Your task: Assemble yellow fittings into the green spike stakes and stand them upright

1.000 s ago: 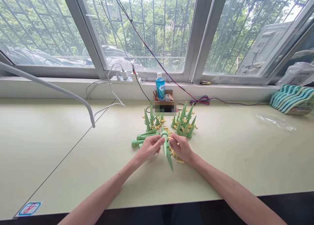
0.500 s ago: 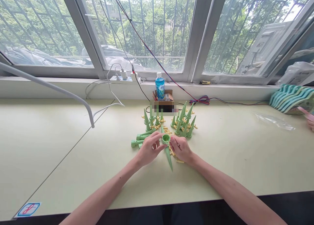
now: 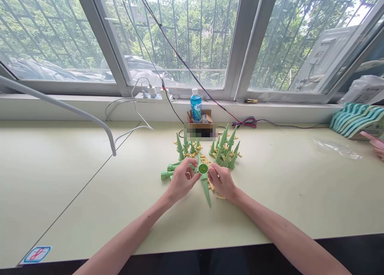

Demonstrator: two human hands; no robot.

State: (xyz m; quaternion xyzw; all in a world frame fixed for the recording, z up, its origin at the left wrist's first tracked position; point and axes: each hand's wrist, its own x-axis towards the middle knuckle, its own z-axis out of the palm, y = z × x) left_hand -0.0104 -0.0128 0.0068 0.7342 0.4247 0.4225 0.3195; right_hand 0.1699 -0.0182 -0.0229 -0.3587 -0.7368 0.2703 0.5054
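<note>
My left hand [image 3: 181,181] and my right hand [image 3: 222,181] meet over the pale green table [image 3: 90,187], and both pinch one green cone-shaped spike [image 3: 205,183]. Its round open top faces me and its point slants down towards me. Small yellow pieces [image 3: 213,188] lie under my right hand. More green spikes lie flat [image 3: 174,169] by my left hand, and others stand upright in two clusters [image 3: 225,151] just beyond the hands.
A blue-labelled water bottle [image 3: 195,105] and a small cardboard box [image 3: 200,127] stand at the window sill. White and red-black cables [image 3: 246,122] run along the sill. A stack of teal items [image 3: 357,119] sits far right, where another person's hand [image 3: 379,151] shows.
The spike in my hands has tipped so its open round top faces me. Another person's hand has come in at the far right edge.
</note>
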